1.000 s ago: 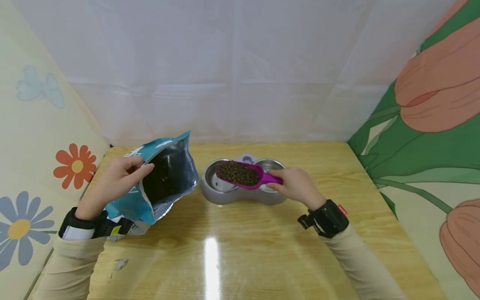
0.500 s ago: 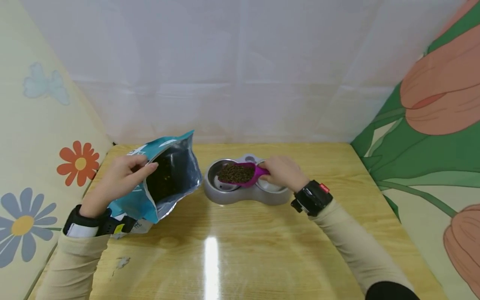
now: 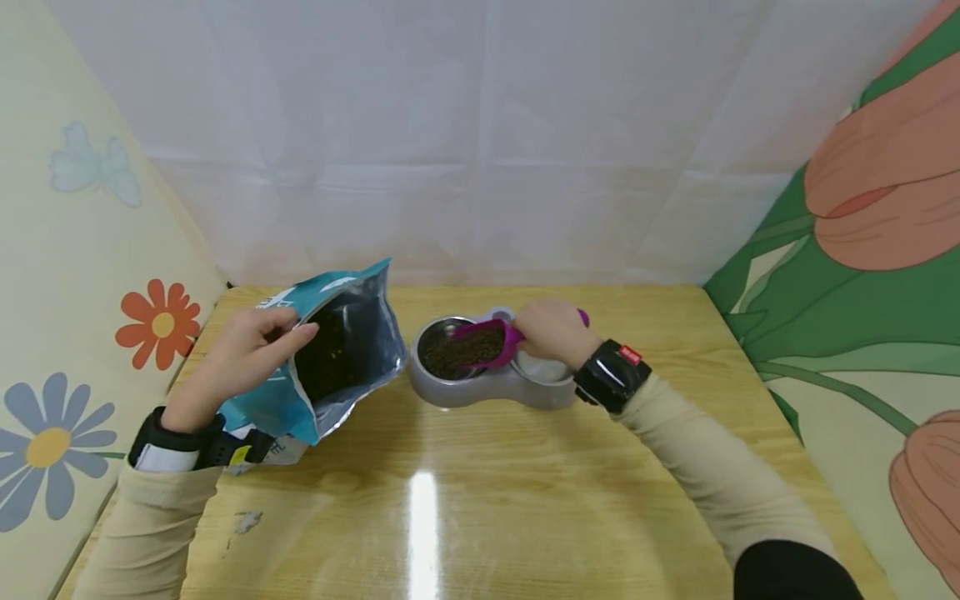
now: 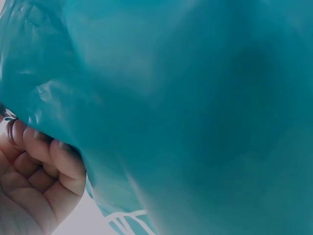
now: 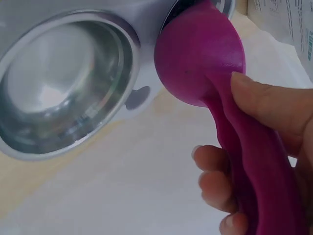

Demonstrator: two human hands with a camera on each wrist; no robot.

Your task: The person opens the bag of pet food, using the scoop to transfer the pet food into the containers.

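My right hand (image 3: 555, 333) grips the handle of a magenta scoop (image 5: 200, 54), tipped over the left bowl of a grey double pet feeder (image 3: 498, 390). Brown kibble (image 3: 450, 354) lies in that bowl and runs back into the scoop. The right metal bowl (image 5: 54, 83) holds no kibble in the right wrist view. On the left, my left hand (image 3: 243, 358) pinches the rim of a teal foil bag (image 3: 262, 404), keeping its silvery mouth turned toward the feeder. Dark kibble shows inside the bag. Curled fingers (image 4: 68, 166) lie against its edge in the left wrist view.
The feeder and bag stand on a wooden table (image 3: 360, 525), toward its back edge. A white sheet (image 3: 420, 150) hangs behind. Panels painted with flowers flank both sides.
The scoop, level and full a second ago, has tilted down to the left, and kibble has poured into the left bowl. My right hand has shifted left and up. The left hand stays put.
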